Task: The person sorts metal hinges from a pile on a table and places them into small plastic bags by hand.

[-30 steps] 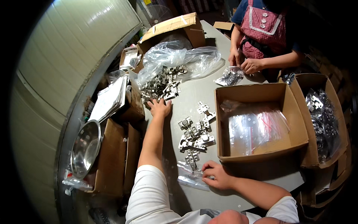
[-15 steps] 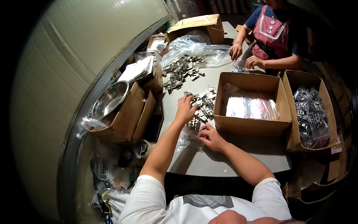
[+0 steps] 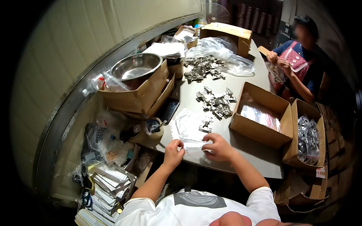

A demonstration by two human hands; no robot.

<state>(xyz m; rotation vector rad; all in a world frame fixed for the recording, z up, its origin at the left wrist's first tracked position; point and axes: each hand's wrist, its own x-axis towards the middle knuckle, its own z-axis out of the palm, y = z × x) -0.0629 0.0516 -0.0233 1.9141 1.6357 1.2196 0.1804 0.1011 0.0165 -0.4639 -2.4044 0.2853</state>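
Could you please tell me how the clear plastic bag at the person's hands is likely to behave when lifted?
The clear plastic bag will probably be floppy, since its thin film looks wrinkled. It seems likely to be light, as it lies nearly flat on the table. Its shiny surface may feel slippery.

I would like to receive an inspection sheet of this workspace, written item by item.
Surface: grey table, partly covered.
Job's things: near pile of metal parts, far pile of metal parts; clear bag at the near edge; open box with plastic bags, right.
Clutter: metal basin above the left cardboard box; papers beyond.
Hands: left hand at the clear bag, fingers together; right hand beside it, thumb and fingers apart.
Cables: nothing seen clearly.
Surroundings: co-worker holding a filled bag; pale wall, left.
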